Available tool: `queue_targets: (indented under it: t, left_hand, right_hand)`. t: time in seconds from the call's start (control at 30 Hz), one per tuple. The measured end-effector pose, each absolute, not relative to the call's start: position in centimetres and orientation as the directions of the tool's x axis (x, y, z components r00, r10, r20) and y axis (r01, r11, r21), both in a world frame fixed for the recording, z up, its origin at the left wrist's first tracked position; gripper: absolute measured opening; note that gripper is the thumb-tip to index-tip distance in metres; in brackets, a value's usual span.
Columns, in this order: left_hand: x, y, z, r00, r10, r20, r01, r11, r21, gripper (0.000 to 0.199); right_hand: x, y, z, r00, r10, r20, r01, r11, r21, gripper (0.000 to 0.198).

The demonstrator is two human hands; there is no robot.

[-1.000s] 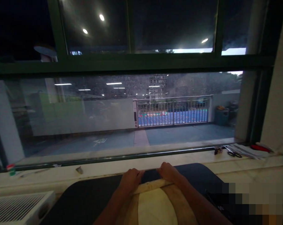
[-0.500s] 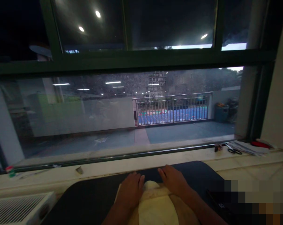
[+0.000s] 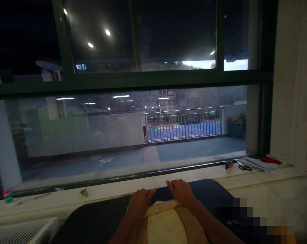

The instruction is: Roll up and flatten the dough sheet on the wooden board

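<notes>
A tan and cream cloth piece (image 3: 166, 225) lies at the near side of a dark table (image 3: 92, 220). Across its top runs a tan folded band (image 3: 162, 209), with a pale bit of fabric just showing behind it. My left hand (image 3: 140, 203) is closed around the left end of this band, thumb pointing inward. At the right end, my right hand (image 3: 182, 193) grips the cloth with curled fingers. Both fingertips are partly hidden behind the hands, and the lower part of the cloth runs out of view.
Beyond the table is a windowsill (image 3: 110, 188) under a wide window. On it are scissors (image 3: 245, 167), papers (image 3: 256, 163), a red item (image 3: 269, 160) and a small green-and-red container (image 3: 7, 196). A black device with digits (image 3: 229, 220) lies at right; a white slatted unit (image 3: 23, 232) stands left.
The tan band has shifted up between my hands, covering most of the rounded pale part that showed above it. My hands stay on the cloth, and the head view has tilted slightly upward.
</notes>
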State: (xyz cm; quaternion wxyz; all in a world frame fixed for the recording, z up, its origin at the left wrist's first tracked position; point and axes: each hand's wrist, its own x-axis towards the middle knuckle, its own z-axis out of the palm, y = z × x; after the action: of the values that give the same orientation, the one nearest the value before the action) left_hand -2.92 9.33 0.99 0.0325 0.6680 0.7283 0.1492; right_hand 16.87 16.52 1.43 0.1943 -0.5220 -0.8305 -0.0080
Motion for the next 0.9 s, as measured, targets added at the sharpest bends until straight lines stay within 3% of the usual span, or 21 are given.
queue_targets:
  t: [0.23, 0.77, 0.9]
  left_hand:
    - [-1.7, 5.8, 0.1, -0.036, 0.980, 0.195, 0.984, 0.001, 0.177, 0.041]
    - [-2.2, 9.6, 1.6, -0.118, 0.983, 0.138, 0.971, 0.084, 0.225, 0.074]
    - [-2.0, 7.2, 0.7, -0.074, 0.987, 0.146, 0.980, 0.045, 0.193, 0.056]
  right_hand:
    - [18.7, 12.8, -0.2, -0.413, 0.855, 0.312, 0.850, 0.485, -0.204, 0.054]
    - [17.2, 16.9, 1.6, -0.402, 0.892, 0.205, 0.886, 0.435, -0.157, 0.051]
    - [18.3, 13.7, 0.9, -0.412, 0.882, 0.230, 0.876, 0.452, -0.166, 0.046]
